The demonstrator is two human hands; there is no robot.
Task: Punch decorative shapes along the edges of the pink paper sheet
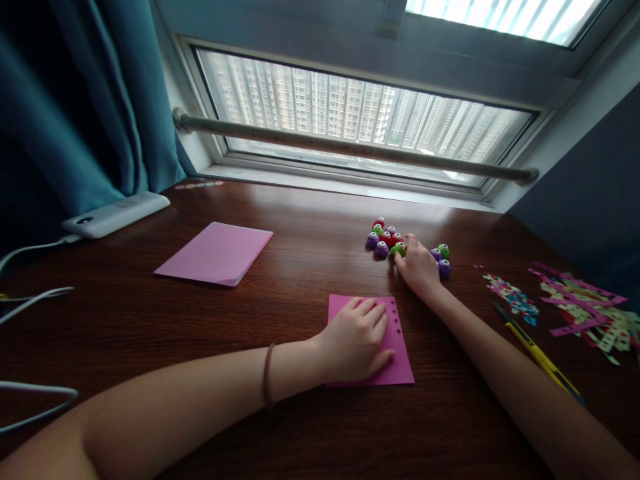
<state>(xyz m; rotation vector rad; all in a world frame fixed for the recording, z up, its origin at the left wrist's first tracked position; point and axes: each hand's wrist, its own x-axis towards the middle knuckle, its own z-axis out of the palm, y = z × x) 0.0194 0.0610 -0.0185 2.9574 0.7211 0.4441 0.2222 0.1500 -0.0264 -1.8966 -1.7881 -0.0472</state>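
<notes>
Brown wooden tabletop [200, 327] spread below a barred window [310, 97]. At lower centre, the left hand [356, 340] lay flat, unclenched, on a flat magenta paper sheet [401, 368] with star-shaped holes [395, 312]. Right of centre, the right hand [419, 268] touched small round red, green and purple plastic punches [381, 250]; whether it gripped one could not be told. Farther out, a yellow utility knife [537, 353] lay lower right.

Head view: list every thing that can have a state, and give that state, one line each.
Left hand: laid over the pink sheet
Right hand: at the punches, fingers by a green one; grip unclear
Pink sheet: flat, small holes along its right edge
Punches: loosely clustered
Pink paper stack: flat
Yellow cutter: lying down, blade unclear
Confetti: scattered
Paper strips: heaped
White device: cable attached
Curtain: drawn aside
</notes>
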